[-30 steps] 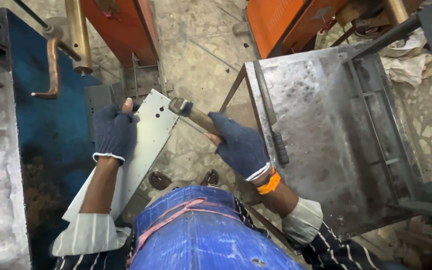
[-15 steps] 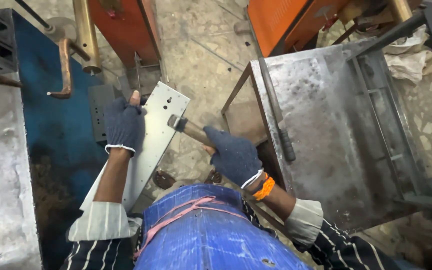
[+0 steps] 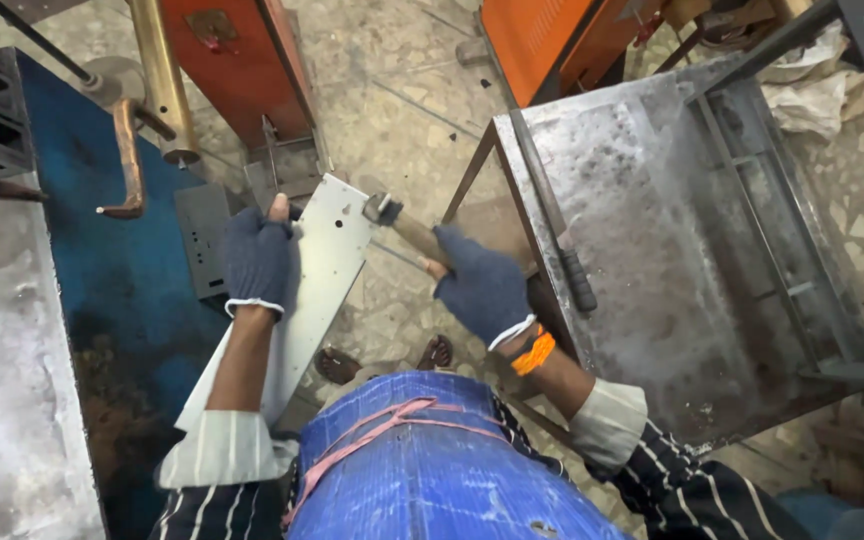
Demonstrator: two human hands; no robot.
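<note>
Left hand (image 3: 258, 262) in a dark blue glove, arm stretched out straight from a rolled-up pale cuff, fingers bent around the left edge of a long flat metal sheet (image 3: 324, 262), one bare fingertip poking up at the top. Sheet tilted, far end up near the hand, near end running down toward the lap, touching the blue apron (image 3: 432, 470). Right hand (image 3: 480, 288) in the same kind of glove, closed tight around the wooden handle of a hammer (image 3: 400, 222), orange band at the wrist, elbow bent out to the right. Hammer head at the far end, right at the right edge of the sheet; touching or just above, hard to tell. Between the two hands, only the sheet and the stone floor (image 3: 402, 90) below, with sandals (image 3: 382, 360) peeking out near the apron. To the right, just beside the hammer hand, a grey metal table (image 3: 652, 250) with a long dark tool (image 3: 557, 230) lying along its left side. To the left, a blue machine (image 3: 92, 270) with a bent copper arm (image 3: 130, 165). Far away, orange machines (image 3: 242, 60).
</note>
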